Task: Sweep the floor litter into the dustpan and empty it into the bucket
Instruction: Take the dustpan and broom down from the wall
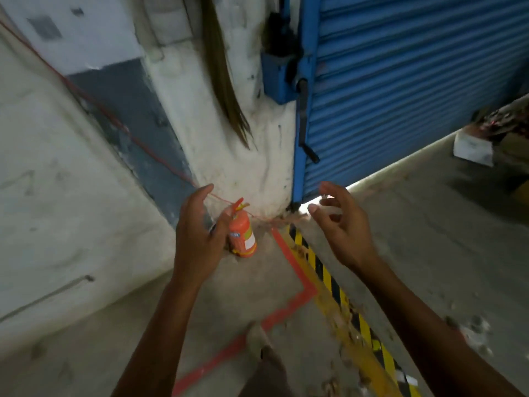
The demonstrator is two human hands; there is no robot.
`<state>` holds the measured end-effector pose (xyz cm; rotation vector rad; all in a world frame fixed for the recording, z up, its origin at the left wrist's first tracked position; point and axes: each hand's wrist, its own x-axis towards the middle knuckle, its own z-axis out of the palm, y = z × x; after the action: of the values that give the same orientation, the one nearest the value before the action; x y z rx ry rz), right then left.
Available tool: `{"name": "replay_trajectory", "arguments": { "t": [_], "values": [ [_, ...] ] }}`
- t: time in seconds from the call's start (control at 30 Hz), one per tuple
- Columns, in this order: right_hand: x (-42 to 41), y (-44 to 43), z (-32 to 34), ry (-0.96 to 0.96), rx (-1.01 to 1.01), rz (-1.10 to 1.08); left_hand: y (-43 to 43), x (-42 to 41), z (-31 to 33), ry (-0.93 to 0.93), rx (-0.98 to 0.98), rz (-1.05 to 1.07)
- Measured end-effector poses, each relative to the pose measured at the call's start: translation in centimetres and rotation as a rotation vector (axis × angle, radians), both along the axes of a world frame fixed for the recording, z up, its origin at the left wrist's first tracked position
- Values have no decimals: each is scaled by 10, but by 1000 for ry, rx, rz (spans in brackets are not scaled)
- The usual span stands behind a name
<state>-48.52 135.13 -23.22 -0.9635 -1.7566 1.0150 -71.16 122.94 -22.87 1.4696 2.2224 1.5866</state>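
A broom (226,90) with long brown bristles hangs against the white pillar, bristle tips pointing down. My left hand (197,233) and my right hand (340,224) are both raised in front of me below it, fingers loosely spread, holding nothing. Neither hand touches the broom. Bits of brownish litter (340,319) lie along the yellow-and-black striped line on the concrete floor. No dustpan or bucket is in view.
A small orange fire extinguisher (242,234) stands on the floor at the pillar's foot, just right of my left hand. A blue roller shutter (400,90) is partly raised on the right. Red tape (289,259) marks the floor. A white box (472,149) sits far right.
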Motion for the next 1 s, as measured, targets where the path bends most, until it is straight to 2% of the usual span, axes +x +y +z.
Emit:
{"name": "replay_trajectory", "arguments": {
  "t": [0.27, 0.57, 0.77, 1.0],
  "values": [
    [-149, 137, 131, 135, 257, 2, 161, -143, 169, 230, 291, -89],
    [-241, 247, 287, 231, 613, 39, 240, -218, 332, 546, 486, -39],
    [-273, 304, 378, 259, 800, 88, 285, -234, 424, 635, 519, 49],
    [-300, 385, 481, 260, 978, 123, 345, -245, 532, 698, 545, 318]
  ]
}}
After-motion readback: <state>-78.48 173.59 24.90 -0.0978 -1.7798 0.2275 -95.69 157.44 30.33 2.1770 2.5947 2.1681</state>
